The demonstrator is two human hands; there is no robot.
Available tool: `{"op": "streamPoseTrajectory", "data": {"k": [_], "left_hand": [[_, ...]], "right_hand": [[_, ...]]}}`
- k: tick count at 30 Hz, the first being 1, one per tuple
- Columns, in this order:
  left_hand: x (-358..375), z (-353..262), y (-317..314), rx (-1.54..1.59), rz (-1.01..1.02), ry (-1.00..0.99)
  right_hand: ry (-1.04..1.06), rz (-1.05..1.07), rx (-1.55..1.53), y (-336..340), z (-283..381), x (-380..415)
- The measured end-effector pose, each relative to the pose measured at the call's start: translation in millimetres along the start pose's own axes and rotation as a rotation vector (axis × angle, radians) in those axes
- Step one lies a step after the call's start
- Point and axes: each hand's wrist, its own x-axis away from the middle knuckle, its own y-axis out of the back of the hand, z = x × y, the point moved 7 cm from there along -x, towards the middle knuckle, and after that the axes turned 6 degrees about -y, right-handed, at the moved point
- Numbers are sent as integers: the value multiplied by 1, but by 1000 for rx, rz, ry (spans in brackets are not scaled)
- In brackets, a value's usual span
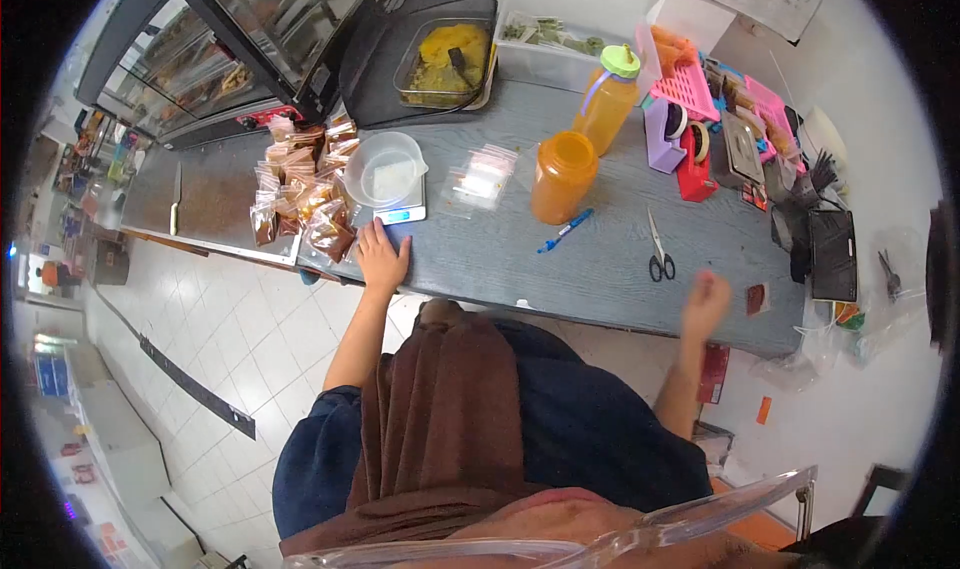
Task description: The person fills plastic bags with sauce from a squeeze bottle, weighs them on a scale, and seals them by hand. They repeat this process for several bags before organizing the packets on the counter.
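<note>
My left hand [382, 259] lies on the front edge of the grey table [470, 289], fingers stretched out, just below a white digital scale [405, 215]. A clear plastic bowl [386, 169] sits on the scale. Left of it is a pile of small zip bags [300, 184] with reddish-brown contents. My right hand [706, 304] is over the table's front right edge, smeared by motion; its fingers look curled but I cannot make them out. Nearest to it are black-handled scissors [660, 259] and a small red-brown packet [757, 299].
An orange jar [563, 179], a green-capped bottle [608, 99] and a blue pen [566, 231] are mid-table, near flat clear bags [482, 177]. Tape dispensers [693, 164] and pink baskets [685, 79] stand right. A glass display warmer [240, 49] and a knife [176, 201] are left.
</note>
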Motion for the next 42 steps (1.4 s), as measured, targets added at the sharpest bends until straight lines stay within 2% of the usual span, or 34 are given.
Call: {"op": "streamPoseTrajectory", "data": {"k": [1,2,3,5,8,10,13,16,17,19,20,22,23,26,28,31,34,37,39,42], "left_hand": [[-1,-1,2,-50,11,-8],[-2,0,3,-52,47,-17],[-4,1,5,-53,81,-26],[-8,4,8,-64,137,-49],[-15,9,11,-94,184,-71],[-25,9,15,-128,188,-77],[-39,11,13,-130,268,-53],[-39,7,10,-154,149,-56],[-37,1,15,-146,61,-84],[-34,-20,20,34,94,-232],[-31,-29,23,125,118,-302],[-38,-58,20,337,324,-593],[-37,-73,18,445,419,-741],[-48,-89,15,512,345,-780],[-53,-87,6,574,372,-678],[-58,-86,-4,642,385,-626],[-66,-86,-1,735,371,-616],[-71,-90,-5,828,389,-512],[-73,-91,-16,932,396,-432],[-75,-90,-20,939,364,-458]], "right_hand": [[-14,164,-114,-30,29,17],[64,292,-170,-55,71,38],[281,410,-321,-74,121,58],[476,661,-404,-115,185,96],[486,819,-459,-181,243,122],[476,692,-266,-222,269,116],[517,373,230,-279,279,96],[491,333,656,-310,272,74],[384,376,573,-317,266,67],[169,461,403,-329,249,59],[161,530,417,-334,245,57],[141,672,445,-321,253,51],[149,647,398,-318,252,51],[232,545,239,-313,256,51],[361,472,115,-311,266,64],[390,715,-65,-322,283,92],[374,552,-81,-308,295,81],[-27,236,115,-310,274,57],[-106,309,211,-323,271,52],[-159,424,250,-329,275,56]]}}
